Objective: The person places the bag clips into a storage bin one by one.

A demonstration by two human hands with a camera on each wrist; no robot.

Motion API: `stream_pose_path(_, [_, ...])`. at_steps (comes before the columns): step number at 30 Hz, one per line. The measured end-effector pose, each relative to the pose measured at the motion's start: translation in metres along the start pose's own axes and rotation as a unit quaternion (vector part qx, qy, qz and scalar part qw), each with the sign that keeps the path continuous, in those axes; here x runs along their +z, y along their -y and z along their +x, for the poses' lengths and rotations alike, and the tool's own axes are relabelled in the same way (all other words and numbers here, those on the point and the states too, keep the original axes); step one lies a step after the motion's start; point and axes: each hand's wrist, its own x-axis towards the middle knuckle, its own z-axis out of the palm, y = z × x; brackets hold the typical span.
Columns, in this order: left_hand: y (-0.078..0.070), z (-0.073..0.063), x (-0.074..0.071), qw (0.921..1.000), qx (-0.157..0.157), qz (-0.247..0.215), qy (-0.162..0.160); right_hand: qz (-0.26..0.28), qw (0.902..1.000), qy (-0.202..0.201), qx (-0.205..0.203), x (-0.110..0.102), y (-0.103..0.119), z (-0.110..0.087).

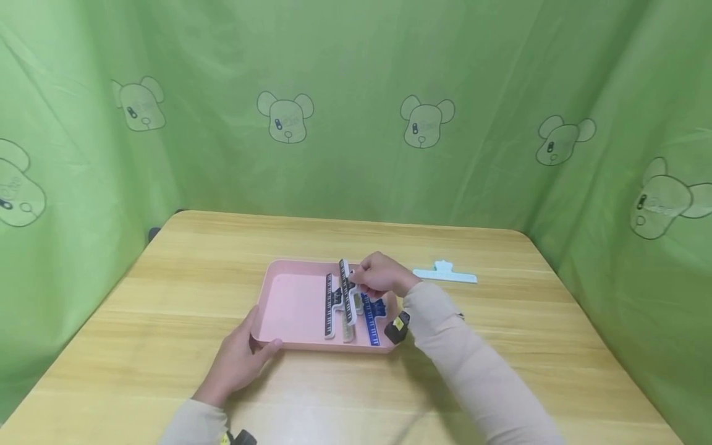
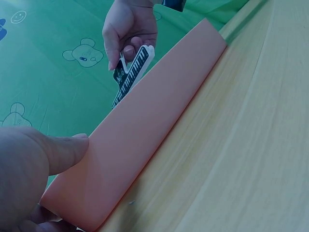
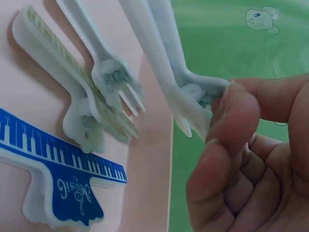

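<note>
My right hand [image 1: 384, 273] pinches a black-and-white sheet music clip [image 1: 346, 290] with a piano-key pattern, tilted above the pink tray [image 1: 292, 303]. In the right wrist view, thumb and fingers squeeze the handle end of this clip [image 3: 159, 58]. Below it in the tray lie a black clip [image 1: 329, 312], a pale beige clip [image 1: 348, 334] partly hidden by the held one, and a blue clip [image 1: 371, 324] marked "Music". My left hand [image 1: 239, 355] grips the tray's near left corner, thumb against the outer wall [image 2: 140, 125] and fingers around the corner.
A light blue clip [image 1: 445, 274] lies on the wooden table [image 1: 489, 358], right of the tray and beyond my right forearm. Green curtains [image 1: 356, 161] with bear-head prints hang behind and at both sides of the table.
</note>
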Motion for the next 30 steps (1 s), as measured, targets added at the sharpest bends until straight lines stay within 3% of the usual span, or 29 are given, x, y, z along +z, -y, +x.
stream_pose_path(30, [0.000, 0.000, 0.001, 0.9999, -0.007, 0.006, 0.005, -0.010, 0.9995, 0.028, -0.012, 0.023, 0.012, 0.011])
